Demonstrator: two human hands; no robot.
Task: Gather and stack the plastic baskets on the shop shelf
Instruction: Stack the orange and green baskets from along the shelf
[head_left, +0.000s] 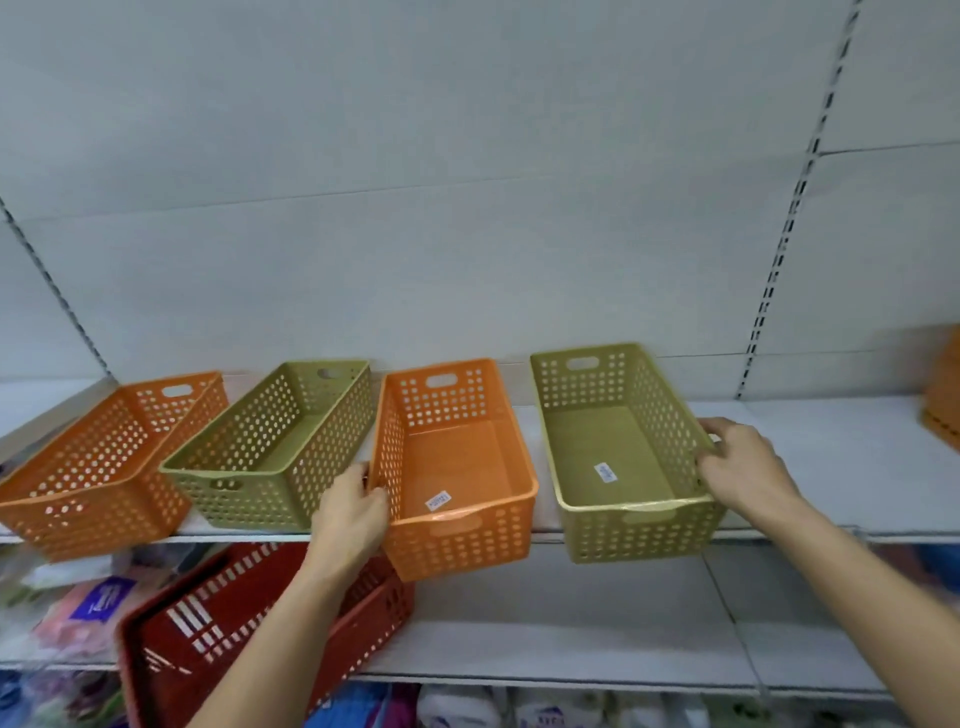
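Observation:
Four perforated plastic baskets stand in a row on the white shelf (841, 467). From the left: an orange basket (98, 467), a green basket (270, 447), a second orange basket (457, 467) and a second green basket (618, 447). The two right ones jut over the shelf's front edge. My left hand (350, 512) grips the left wall of the second orange basket. My right hand (743, 467) grips the right wall of the second green basket. Each of these two has a small label on its floor.
A red shopping basket (218, 623) sits on the lower shelf under my left forearm. Packaged goods (88, 603) lie at the lower left and along the bottom. Another orange basket (943, 389) shows at the right edge. A slotted upright (779, 260) runs up the back panel.

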